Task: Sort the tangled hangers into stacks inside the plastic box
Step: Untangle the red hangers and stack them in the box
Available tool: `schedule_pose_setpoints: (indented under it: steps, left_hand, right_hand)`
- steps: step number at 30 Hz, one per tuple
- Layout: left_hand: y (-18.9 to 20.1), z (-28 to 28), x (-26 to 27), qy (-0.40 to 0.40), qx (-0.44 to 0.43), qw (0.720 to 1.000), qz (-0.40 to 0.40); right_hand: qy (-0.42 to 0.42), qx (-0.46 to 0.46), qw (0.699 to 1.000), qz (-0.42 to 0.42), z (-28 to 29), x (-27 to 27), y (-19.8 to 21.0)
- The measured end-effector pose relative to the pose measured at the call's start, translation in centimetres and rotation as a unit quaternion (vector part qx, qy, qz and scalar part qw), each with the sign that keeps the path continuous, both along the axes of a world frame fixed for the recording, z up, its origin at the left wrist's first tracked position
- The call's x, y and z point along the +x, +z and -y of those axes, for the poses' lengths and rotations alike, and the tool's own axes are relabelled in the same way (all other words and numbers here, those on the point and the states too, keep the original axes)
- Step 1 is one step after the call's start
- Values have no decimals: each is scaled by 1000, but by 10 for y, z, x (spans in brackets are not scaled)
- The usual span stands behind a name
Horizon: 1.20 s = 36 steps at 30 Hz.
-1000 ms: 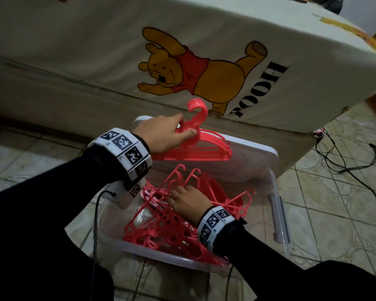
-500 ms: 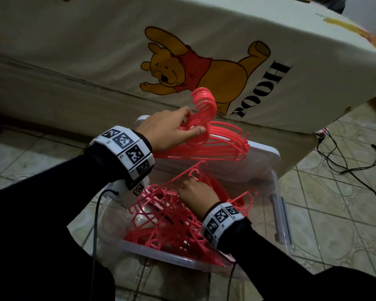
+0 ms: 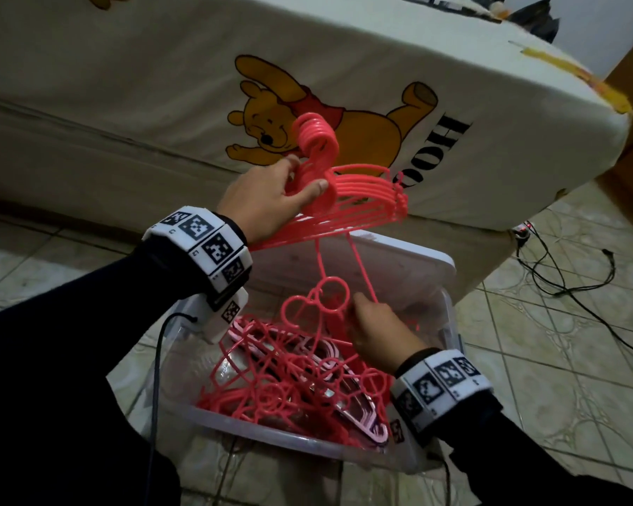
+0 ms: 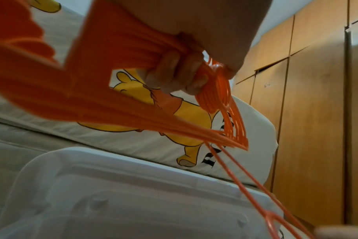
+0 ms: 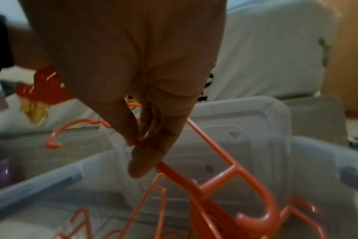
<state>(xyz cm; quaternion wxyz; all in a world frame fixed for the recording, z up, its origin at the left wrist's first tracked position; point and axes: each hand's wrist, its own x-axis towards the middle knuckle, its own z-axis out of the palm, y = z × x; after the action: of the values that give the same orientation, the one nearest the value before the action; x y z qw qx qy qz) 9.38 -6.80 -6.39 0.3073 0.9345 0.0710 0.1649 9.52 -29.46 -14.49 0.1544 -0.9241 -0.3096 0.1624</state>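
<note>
- Clutching a stack of coral-pink plastic hangers [image 3: 359,199], the left grip [image 3: 271,199] curls tight at their necks.
- Below it, the right grip [image 3: 377,332] pinches one loose pink hanger [image 3: 329,286] above the clear plastic box [image 3: 296,438].

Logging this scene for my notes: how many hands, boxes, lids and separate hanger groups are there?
Hands: 2 (left hand, right hand)
Plastic box: 1
Lid: 1
Hanger groups: 3 (held stack, dangling hanger, tangled pile)
Total: 7
</note>
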Motion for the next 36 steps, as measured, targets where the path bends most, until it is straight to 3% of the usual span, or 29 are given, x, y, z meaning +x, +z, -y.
schedule_pose_setpoints:
  steps: [5, 10, 13, 18, 20, 23, 26, 36]
  left_hand:
    - [2, -3, 0, 39, -3, 999, 20]
    - [2, -9, 3, 66, -11, 997, 25]
    - [2, -12, 4, 83, -18, 996, 31]
    - [0, -13, 3, 87, -16, 996, 26]
    - [-2, -12, 3, 67, -22, 997, 16]
    - [-5, -8, 3, 18, -13, 1000, -11]
    - [-7, 2, 1, -38, -1, 998, -44]
    - [-19, 31, -10, -113, -17, 992, -58]
  right_hand:
    - [-120, 162, 974, -107, 5, -6, 9]
    - [-76, 177, 971, -145, 3, -8, 16]
    - [-93, 203, 963, -148, -4, -10, 16]
    - [-143, 363, 904, -173, -18, -10, 24]
    - [-140, 376, 906, -132, -20, -5, 29]
    - [-125, 352, 928, -3, -21, 5, 34]
    - [-113, 357, 924, 76, -28, 10, 42]
    - [-101, 362, 915, 147, -31, 12, 44]
